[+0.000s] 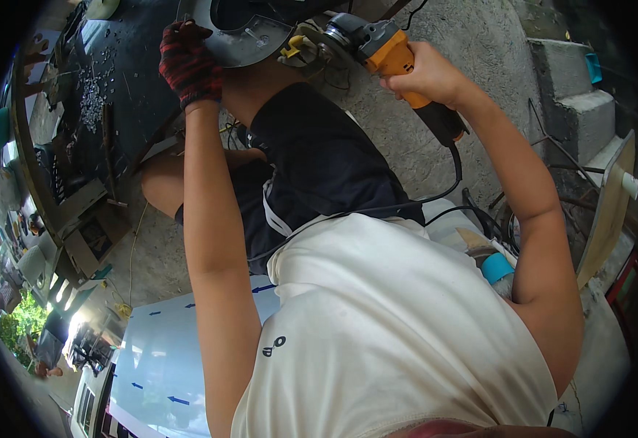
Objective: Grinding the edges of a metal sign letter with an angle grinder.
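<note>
The right hand [427, 73] is bare and wrapped tight around the orange grinder [388, 55]. The grinder's front end sits just beside the round metal piece [242, 40], to its right. The left hand [187, 64] wears a red and black glove, and its fingers curl over the left edge of the metal piece. The grinder's black cord [450, 182] hangs down from the grinder, over the concrete floor [472, 44].
</note>
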Motion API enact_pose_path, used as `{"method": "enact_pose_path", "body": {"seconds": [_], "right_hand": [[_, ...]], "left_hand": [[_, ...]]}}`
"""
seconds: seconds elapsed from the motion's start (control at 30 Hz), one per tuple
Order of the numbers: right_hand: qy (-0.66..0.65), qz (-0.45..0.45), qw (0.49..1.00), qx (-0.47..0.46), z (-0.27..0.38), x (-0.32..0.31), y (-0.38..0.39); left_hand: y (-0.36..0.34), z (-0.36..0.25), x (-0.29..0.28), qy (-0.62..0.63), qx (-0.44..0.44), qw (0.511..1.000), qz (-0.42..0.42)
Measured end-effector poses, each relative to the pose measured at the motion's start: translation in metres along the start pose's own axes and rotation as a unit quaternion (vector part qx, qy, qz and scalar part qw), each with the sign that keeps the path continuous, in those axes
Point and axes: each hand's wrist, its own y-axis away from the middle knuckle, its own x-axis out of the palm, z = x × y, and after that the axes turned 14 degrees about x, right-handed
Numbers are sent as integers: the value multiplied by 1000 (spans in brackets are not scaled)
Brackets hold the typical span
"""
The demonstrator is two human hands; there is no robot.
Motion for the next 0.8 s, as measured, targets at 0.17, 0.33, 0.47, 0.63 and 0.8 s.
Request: {"method": "enact_pose_path", "body": {"seconds": [0.17, 0.33, 0.47, 0.63, 0.8], "right_hand": [[7, -6, 1000, -1, 4, 4, 1], [18, -9, 1000, 4, 5, 4, -1], [5, 0, 1000, 2, 0, 4, -7], [6, 1, 1000, -2, 3, 5, -7], [-1, 3, 1000, -2, 2, 5, -9]], "left_hand": [[-1, 6, -2, -66, 44, 997, 14], [-2, 8, 0, -52, 26, 998, 7], [-1, 8, -1, -63, 47, 997, 14], [-1, 10, -1, -77, 60, 995, 9], [0, 13, 0, -89, 83, 993, 6]]}}
